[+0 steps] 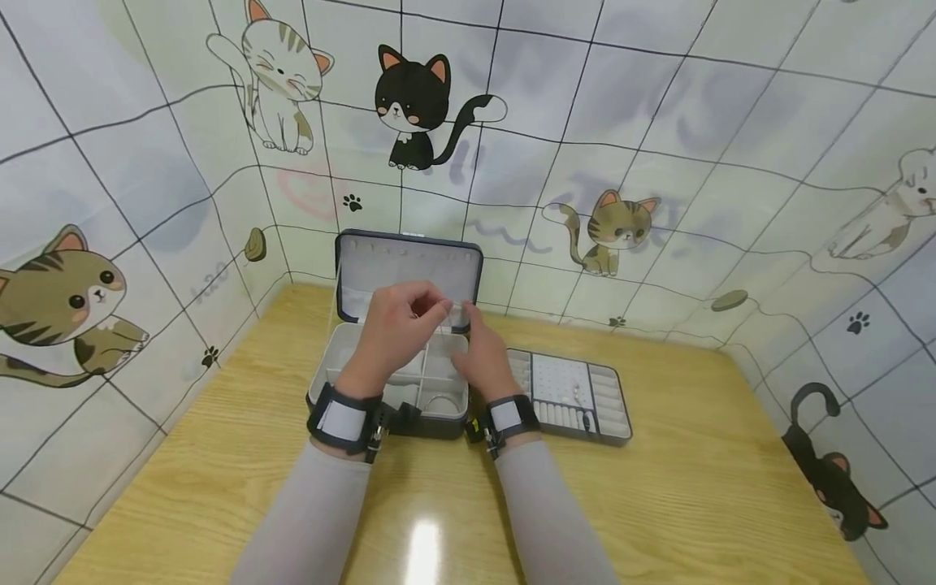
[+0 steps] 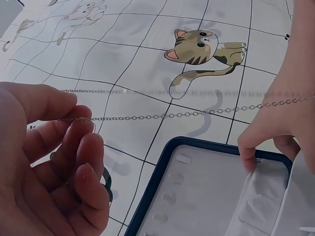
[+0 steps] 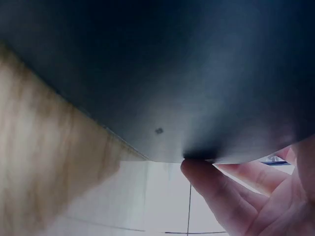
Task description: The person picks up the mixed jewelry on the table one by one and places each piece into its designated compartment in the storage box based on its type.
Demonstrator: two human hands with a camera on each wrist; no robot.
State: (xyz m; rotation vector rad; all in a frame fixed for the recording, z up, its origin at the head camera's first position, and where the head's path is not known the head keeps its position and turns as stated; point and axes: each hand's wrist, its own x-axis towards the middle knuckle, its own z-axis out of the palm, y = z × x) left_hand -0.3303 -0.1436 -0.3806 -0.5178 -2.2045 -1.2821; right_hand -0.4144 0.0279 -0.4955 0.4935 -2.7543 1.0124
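In the left wrist view my left hand point(image 2: 54, 147) pinches a thin silver chain necklace point(image 2: 165, 115) between thumb and fingers, and the chain hangs down in two strands. A dark blue jewelry box point(image 1: 439, 426) with pale divided compartments stands below, its lid point(image 1: 409, 260) raised. My right hand point(image 1: 486, 357) is at the box's right side, with one fingertip touching the edge of the soft pocket point(image 2: 258, 201) inside the lid. Its other fingers point(image 3: 221, 191) are close against the box's dark outer surface point(image 3: 197, 98) in the right wrist view. The chain's lower end is out of view.
Right of the box lies a jewelry tray point(image 1: 614, 398) with ring rolls, small compartments and several earrings. A round bangle point(image 1: 442, 404) is in the box's front compartment. Behind the wooden table point(image 1: 680, 487) hangs a cat-patterned sheet point(image 1: 512, 179).
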